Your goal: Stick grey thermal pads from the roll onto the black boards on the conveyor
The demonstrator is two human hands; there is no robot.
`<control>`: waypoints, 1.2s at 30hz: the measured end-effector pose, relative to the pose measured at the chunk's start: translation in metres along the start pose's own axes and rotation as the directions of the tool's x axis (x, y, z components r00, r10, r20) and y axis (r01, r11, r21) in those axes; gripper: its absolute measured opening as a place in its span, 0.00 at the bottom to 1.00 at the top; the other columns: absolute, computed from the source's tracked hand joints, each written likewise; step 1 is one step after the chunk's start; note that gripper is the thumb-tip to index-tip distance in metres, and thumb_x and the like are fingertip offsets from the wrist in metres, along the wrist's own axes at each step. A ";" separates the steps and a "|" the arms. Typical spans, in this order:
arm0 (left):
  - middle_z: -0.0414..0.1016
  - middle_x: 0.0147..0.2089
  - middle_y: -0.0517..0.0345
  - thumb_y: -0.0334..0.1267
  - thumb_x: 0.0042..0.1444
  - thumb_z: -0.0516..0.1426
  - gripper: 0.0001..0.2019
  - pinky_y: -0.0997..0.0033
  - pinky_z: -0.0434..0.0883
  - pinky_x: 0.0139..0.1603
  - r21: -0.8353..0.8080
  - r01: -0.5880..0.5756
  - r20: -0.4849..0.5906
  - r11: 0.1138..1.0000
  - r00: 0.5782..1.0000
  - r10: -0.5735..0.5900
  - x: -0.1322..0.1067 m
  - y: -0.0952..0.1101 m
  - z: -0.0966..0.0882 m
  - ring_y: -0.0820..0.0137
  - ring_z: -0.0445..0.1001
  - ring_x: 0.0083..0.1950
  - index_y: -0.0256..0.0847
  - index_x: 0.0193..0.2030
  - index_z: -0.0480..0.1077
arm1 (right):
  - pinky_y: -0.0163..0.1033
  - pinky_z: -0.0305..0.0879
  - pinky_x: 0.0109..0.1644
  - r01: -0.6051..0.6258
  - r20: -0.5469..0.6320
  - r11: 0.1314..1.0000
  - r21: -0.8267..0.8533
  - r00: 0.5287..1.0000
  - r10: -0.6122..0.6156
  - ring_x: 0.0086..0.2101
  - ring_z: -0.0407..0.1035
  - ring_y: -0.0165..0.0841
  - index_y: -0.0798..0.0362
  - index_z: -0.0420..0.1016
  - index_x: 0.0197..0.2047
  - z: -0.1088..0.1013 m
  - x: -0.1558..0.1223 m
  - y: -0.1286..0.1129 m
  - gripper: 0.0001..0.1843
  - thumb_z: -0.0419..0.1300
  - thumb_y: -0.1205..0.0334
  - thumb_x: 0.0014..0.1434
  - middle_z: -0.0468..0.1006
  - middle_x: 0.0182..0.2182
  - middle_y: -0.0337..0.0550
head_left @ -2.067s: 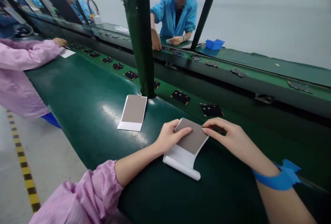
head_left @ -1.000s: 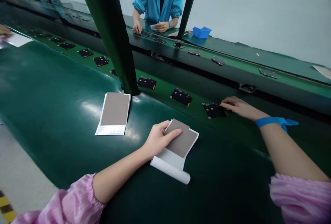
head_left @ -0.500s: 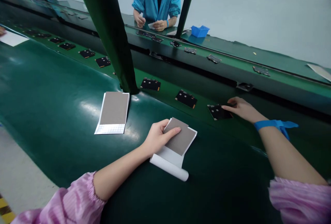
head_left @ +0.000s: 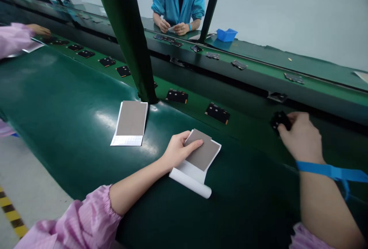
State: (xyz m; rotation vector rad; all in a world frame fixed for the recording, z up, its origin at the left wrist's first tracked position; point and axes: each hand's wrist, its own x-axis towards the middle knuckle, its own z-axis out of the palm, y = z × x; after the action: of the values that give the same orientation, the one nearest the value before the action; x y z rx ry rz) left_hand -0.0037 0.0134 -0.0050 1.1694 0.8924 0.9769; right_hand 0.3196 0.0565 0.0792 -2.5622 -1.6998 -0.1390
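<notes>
- Head view: clamps grey sheet (head_left: pixel 206 153) with smooth, curled white backing (head_left: pixel 191 183) in left hand (head_left: pixel 178 151), thumb on top; looks light, flexible, best held by the edges.
- Pinches black electronic board (head_left: pixel 281 122) in right hand (head_left: pixel 303 136), over green strip (head_left: pixel 197 107); looks light, stiff, probably fragile, calling for edge contact.
- Shows matte second grey sheet (head_left: pixel 132 118) lying flat on glossy green tabletop (head_left: pixel 86 126).
- Shows thin rectangular boards (head_left: pixel 217 113) beyond; farther, angular blue bin (head_left: pixel 227 35).

The left sleeve (head_left: pixel 77 218) is pink, finely striped and puffy, with a gathered cuff (head_left: pixel 115 203); the right sleeve (head_left: pixel 308 238) is pink too. The left hand (head_left: pixel 178 150) and right hand (head_left: pixel 304 136) are bare, the latter with a trailing blue wristband (head_left: pixel 316 168).
</notes>
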 end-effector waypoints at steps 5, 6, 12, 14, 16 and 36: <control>0.74 0.36 0.54 0.48 0.54 0.60 0.15 0.73 0.66 0.34 -0.011 -0.010 -0.005 1.000 1.000 0.010 0.001 -0.002 -0.001 0.68 0.72 0.37 0.35 0.38 0.73 | 0.52 0.65 0.39 0.196 0.313 0.959 0.205 0.915 -0.254 0.41 0.67 0.53 0.53 0.71 0.40 0.002 -0.028 -0.047 0.25 0.53 0.39 0.55 0.71 0.42 0.56; 0.74 0.36 0.53 0.48 0.54 0.60 0.15 0.73 0.66 0.34 -0.012 -0.008 -0.002 1.000 1.000 0.008 0.001 -0.002 -0.001 0.68 0.72 0.37 0.35 0.38 0.73 | 0.52 0.65 0.41 0.262 0.255 0.908 0.328 0.900 -0.352 0.41 0.67 0.51 0.52 0.72 0.38 0.002 -0.037 -0.060 0.25 0.52 0.38 0.53 0.72 0.42 0.54; 0.72 0.33 0.56 0.47 0.54 0.60 0.15 0.74 0.64 0.32 0.008 -0.030 -0.022 1.000 0.999 0.030 0.000 -0.002 -0.001 0.70 0.70 0.34 0.35 0.37 0.73 | 0.43 0.63 0.34 0.379 0.124 0.595 0.709 0.764 -0.634 0.38 0.67 0.43 0.48 0.74 0.29 -0.002 -0.079 -0.114 0.23 0.55 0.37 0.58 0.72 0.39 0.46; 0.72 0.33 0.56 0.48 0.55 0.60 0.15 0.74 0.64 0.32 0.020 -0.027 -0.017 0.999 0.999 0.028 -0.001 -0.002 0.000 0.70 0.70 0.35 0.35 0.37 0.73 | 0.44 0.64 0.35 0.371 0.123 0.590 0.717 0.766 -0.631 0.39 0.67 0.44 0.48 0.74 0.28 -0.002 -0.084 -0.117 0.24 0.56 0.36 0.57 0.71 0.39 0.46; 0.72 0.34 0.55 0.48 0.55 0.60 0.15 0.74 0.65 0.33 0.025 -0.019 -0.013 1.000 1.000 0.019 -0.001 -0.002 0.000 0.70 0.70 0.35 0.35 0.37 0.73 | 0.46 0.65 0.39 0.365 0.125 0.579 0.729 0.761 -0.637 0.40 0.67 0.45 0.48 0.72 0.27 -0.001 -0.086 -0.116 0.23 0.56 0.36 0.58 0.70 0.39 0.46; 0.74 0.36 0.54 0.48 0.55 0.59 0.15 0.74 0.65 0.33 0.039 -0.012 0.000 0.999 1.000 0.012 0.000 -0.001 0.000 0.68 0.72 0.37 0.36 0.38 0.74 | 0.43 0.59 0.51 0.003 0.382 0.906 0.423 0.906 -0.181 0.47 0.64 0.46 0.55 0.72 0.34 0.014 0.017 -0.042 0.09 0.54 0.64 0.65 0.67 0.48 0.54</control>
State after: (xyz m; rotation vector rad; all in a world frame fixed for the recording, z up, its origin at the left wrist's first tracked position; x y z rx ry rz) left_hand -0.0038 0.0136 -0.0056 1.2088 0.9097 0.9729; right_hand 0.2884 0.0897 0.0672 -2.2904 -1.7349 0.7371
